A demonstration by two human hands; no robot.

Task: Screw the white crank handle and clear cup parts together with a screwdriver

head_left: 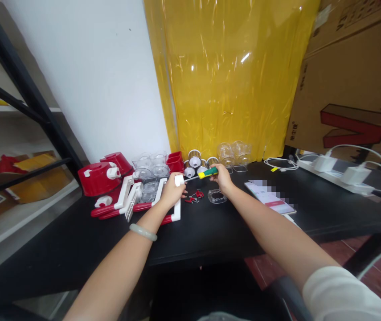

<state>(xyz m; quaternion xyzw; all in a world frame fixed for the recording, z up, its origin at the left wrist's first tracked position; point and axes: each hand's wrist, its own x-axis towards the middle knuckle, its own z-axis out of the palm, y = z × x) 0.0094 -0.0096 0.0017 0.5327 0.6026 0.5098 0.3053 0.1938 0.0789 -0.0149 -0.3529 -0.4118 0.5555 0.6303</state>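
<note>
My right hand (223, 179) is closed around the green and yellow handle of a screwdriver (208, 172). The shaft points left, and its tip meets a small white plastic part (179, 180) pinched in my left hand (172, 191). My fingers partly cover that part, so its full shape does not show. Below the screwdriver lie small red pieces and screws (195, 196) on the black table. A clear plastic ring (217, 196) rests under my right hand. Left of my left hand are white brackets with red handles (140, 207), one partly behind my wrist.
Red housings (98, 177) stand at the left, beside clear plastic cups (150, 164). Metal mesh cylinders (194, 159) and red boxes (174, 161) sit at the back. A phone (269, 197) lies right of my forearm. Farther right is a power strip (340, 177) with chargers and cables.
</note>
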